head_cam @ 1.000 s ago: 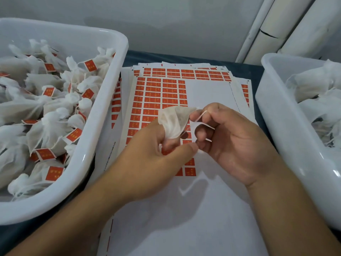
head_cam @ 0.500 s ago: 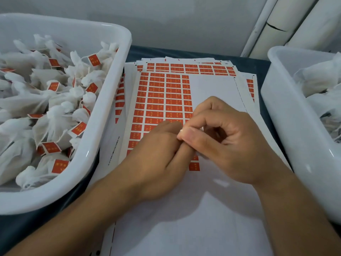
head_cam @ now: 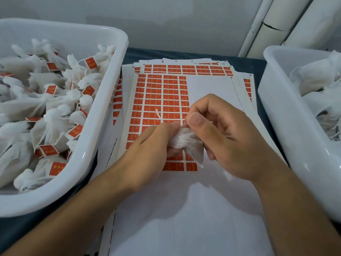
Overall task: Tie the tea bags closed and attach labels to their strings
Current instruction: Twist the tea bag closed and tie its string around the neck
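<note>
Item: small white mesh tea bag (head_cam: 186, 143), soft, crumpling, seemingly very light; held above the sheet of orange stickers (head_cam: 162, 100). Left hand (head_cam: 147, 152) grips the gathered neck; right hand (head_cam: 219, 137) pinches beside it. Thin white string (head_cam: 159, 115) sticks up, probably best taken near its end. White plastic tubs (head_cam: 103, 115) flank closely; open room lies nearer the person.
</note>
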`<state>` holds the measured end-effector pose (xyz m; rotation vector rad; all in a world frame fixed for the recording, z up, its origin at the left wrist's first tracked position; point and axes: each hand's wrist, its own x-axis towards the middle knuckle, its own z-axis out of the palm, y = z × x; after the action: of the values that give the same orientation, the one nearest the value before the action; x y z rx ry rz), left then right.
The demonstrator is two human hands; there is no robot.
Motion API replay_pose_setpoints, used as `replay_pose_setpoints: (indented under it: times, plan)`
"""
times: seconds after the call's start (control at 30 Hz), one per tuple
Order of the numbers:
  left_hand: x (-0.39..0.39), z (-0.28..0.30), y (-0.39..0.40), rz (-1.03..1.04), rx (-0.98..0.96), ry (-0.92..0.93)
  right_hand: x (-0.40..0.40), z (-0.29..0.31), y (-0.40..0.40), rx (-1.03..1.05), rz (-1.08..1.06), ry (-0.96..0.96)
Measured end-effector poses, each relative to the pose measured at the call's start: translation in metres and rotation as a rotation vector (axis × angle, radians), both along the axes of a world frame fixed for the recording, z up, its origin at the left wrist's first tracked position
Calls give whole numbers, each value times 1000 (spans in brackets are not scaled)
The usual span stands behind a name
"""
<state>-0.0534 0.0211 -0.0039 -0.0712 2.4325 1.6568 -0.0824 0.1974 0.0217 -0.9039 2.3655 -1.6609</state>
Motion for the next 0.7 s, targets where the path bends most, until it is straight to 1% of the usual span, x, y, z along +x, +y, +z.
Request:
replay_pose_setpoints:
  times: [0.07, 0.17, 0.23, 0.37, 0.5, 0.63, 0.7]
  plan:
    - [5, 2, -2, 4, 50, -75, 1, 1, 0, 44, -17, 35]
    - [6, 11, 0, -22, 76, -114, 2, 0, 0, 83, -11, 105]
    - [5, 16, 0, 30, 109, -153, 3, 0, 0, 97, -4, 127]
    - [-1, 8, -3, 157, 203, -216, 5, 2, -2, 102, -6, 149]
    - [-6, 2, -5, 268, 236, -224, 6, 3, -4, 128, -34, 168]
    - [-8, -2, -9, 297, 336, -209, 5, 1, -5, 147, -46, 179]
    - [-8, -5, -11, 305, 348, -200, 5, 1, -6, 168, -35, 168]
